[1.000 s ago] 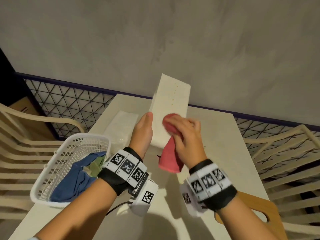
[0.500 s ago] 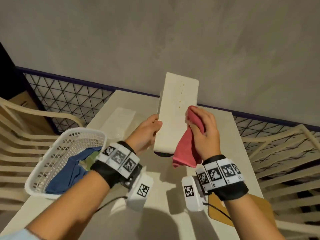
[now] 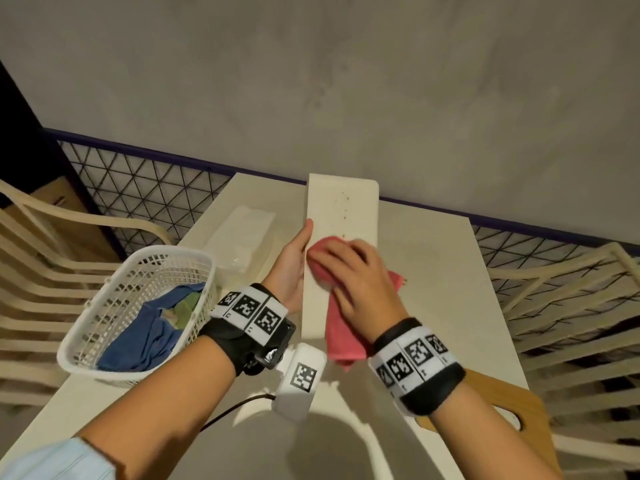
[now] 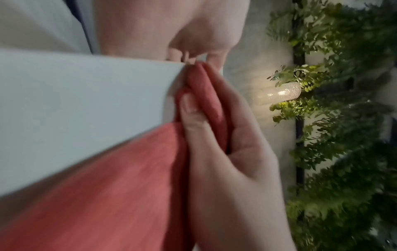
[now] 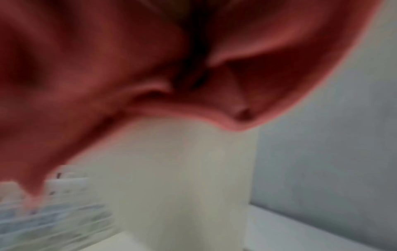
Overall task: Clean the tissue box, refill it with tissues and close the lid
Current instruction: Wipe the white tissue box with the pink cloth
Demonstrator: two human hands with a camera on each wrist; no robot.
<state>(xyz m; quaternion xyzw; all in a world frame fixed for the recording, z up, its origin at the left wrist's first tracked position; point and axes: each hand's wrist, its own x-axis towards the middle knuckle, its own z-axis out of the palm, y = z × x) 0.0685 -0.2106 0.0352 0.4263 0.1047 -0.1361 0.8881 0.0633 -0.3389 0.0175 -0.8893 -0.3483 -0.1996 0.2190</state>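
Note:
The white tissue box stands on end above the table, its broad face toward me with small brown specks near the top. My left hand holds its left edge, thumb along the front and fingers hidden behind. My right hand grips a red cloth and presses it on the middle of that face. In the left wrist view the thumb pinches folds of the red cloth against the box. The right wrist view is blurred: red cloth over the box. A plastic-wrapped tissue pack lies at the back left.
A white basket with blue and green cloths sits at the table's left edge. A wooden lid with a hole lies at the front right. Cream slatted chairs flank the table. A grey wall and mesh fence stand behind.
The right hand slid the red cloth from the box's right edge leftward onto the middle of its face. The box now stands straighter, and the left thumb lies flat along its edge.

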